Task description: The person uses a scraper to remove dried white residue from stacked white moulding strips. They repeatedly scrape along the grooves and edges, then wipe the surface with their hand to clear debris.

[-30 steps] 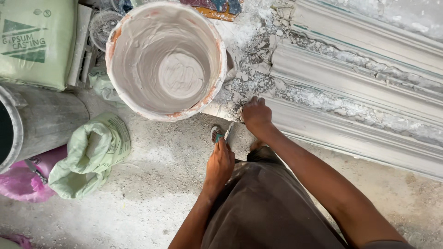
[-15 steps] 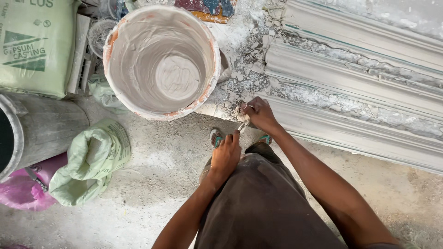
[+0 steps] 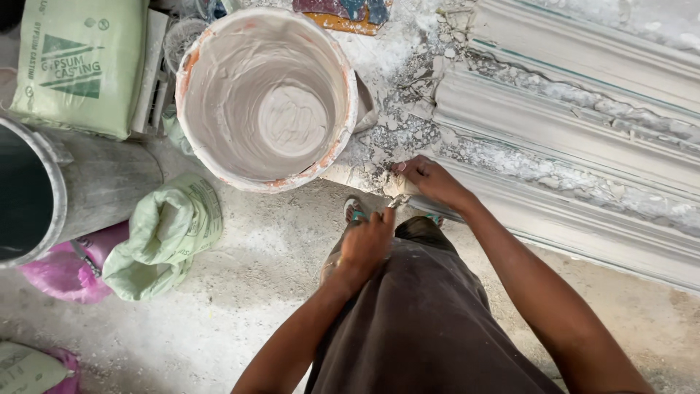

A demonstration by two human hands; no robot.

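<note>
Left hand (image 3: 367,243) closed in a grip on a small tool (image 3: 394,203) above the knee. Right hand (image 3: 430,180) rests, fingers pinching, on plaster moulding (image 3: 576,219) end, beside plaster-coated bucket (image 3: 266,98) on dusty floor (image 3: 240,292).

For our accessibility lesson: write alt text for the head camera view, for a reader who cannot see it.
Seen from above, a person's left hand grips a small metal tool whose tip meets a plaster piece under the right hand, at the end of a long white moulding. Nearby on the dusty floor are a plaster-coated bucket and green sacks.
</note>
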